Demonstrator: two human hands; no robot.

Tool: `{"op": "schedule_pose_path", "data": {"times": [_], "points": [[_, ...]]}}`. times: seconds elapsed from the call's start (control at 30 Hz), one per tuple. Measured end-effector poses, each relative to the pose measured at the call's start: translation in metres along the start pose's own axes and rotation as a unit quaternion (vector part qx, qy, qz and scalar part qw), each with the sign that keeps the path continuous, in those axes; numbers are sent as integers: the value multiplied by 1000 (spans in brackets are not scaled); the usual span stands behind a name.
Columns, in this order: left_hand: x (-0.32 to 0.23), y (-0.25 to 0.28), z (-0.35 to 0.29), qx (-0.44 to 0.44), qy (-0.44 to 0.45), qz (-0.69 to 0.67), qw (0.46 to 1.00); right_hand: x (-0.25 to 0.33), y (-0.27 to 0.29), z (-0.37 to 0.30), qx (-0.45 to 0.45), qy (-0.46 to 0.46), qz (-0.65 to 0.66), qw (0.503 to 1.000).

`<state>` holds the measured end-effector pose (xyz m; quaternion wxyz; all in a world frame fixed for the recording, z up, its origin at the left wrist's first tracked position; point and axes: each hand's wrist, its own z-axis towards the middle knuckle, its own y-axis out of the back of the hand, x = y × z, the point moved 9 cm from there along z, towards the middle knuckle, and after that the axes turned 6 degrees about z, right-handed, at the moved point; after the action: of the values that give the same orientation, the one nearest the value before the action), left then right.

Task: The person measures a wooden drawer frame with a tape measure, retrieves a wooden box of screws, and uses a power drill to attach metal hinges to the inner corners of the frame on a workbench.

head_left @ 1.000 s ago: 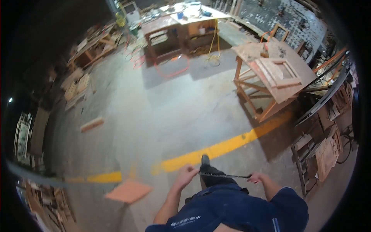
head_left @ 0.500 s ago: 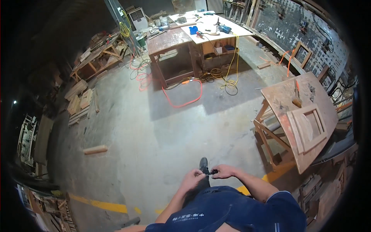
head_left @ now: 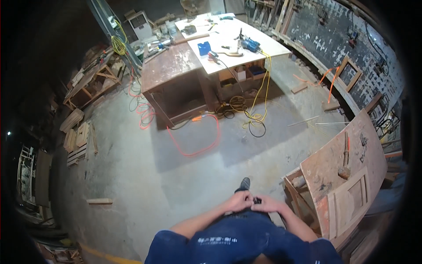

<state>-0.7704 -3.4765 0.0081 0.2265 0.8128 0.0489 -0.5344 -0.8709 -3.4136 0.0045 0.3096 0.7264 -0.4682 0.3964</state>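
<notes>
A small dark object (head_left: 257,201), too tiny to be made out properly, is pinched between both hands low in the centre of the frame, right at the waist. Bare concrete floor (head_left: 132,176) is seen all around, with an orange cable (head_left: 198,152) looped in the middle and a wooden workbench (head_left: 171,72) up top. A tilted wooden panel (head_left: 347,167) is propped at the right. The left hand (head_left: 239,201) and right hand (head_left: 267,204) are brought together, fingers curled narrow around the object
</notes>
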Motion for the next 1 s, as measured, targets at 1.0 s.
{"op": "schedule_pose_path", "data": {"times": [1.0], "points": [[-281, 344, 949, 123, -26, -197, 972, -150, 879, 131, -311, -260, 149, 902]]}}
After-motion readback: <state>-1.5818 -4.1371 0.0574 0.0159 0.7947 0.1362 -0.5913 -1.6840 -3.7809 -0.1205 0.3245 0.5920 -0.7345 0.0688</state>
